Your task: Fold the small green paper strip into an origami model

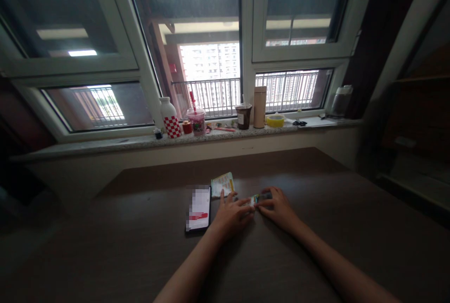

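Pinching a small printed packet [254, 200] at the table [140, 209]

The far edge of the brown table runs below the windowsill [119, 142], and its right edge slants toward the near corner; the left edge fades into shadow. Tabletop extends well to either side of both forearms, and between the packet and the far edge.

On the sill stand a white bottle [170, 120] with red checks, opaque, and a clear lidded cup [197, 122] with pink contents and a red straw. Farther right are a dark cup [243, 116] with a pale label, its filling impossible to tell, a tan flask [259, 107], a yellow tape roll [275, 121] and black scissors [299, 123].

The packet lies between the two hands, near the table's middle. The right hand [277, 207] pinches its right part between thumb and fingers. The left hand [232, 211] has its fingers spread, the nearest reaching the packet's left end; whether they grip it, I cannot tell. Just beyond the left hand lies a printed leaflet [222, 183], and to its left a phone [199, 209] with its screen lit.
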Tool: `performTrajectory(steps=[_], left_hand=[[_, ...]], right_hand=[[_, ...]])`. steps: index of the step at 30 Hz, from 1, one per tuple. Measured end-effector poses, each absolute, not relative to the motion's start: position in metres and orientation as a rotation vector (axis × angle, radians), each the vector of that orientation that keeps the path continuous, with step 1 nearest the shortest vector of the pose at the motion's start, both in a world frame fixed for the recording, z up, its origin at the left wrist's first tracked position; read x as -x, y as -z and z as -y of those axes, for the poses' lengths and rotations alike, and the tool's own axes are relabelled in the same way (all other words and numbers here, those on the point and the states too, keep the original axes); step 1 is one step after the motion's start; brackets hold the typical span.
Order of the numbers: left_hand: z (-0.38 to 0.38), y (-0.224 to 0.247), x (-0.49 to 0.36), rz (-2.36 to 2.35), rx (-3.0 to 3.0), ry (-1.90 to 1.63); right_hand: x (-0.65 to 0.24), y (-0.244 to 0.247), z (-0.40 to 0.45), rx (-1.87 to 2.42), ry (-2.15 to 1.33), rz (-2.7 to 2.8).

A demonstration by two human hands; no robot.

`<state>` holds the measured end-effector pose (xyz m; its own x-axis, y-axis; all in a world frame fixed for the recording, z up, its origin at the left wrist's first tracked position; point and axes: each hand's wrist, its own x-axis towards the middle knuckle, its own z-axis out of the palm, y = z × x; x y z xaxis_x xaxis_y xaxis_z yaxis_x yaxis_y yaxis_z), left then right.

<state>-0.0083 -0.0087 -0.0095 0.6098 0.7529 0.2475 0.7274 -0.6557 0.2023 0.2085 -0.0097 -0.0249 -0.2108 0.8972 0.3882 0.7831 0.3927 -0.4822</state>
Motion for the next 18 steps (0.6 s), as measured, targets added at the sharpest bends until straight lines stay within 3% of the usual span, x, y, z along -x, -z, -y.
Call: performTrajectory(steps=[12, 18], left_hand=[[0.0097, 0.0086, 0.0064, -1.267, -2.735, -0.492], [0.0105, 0.0075, 0.0066, -1.262, -2.720, -0.485]], right_hand=[[-0.2049, 0.0185, 0.0142, 1.674, 0.091, 1.901], [-0.2094, 0.0228, 0.0090, 1.551, -0.006, 1.974]])
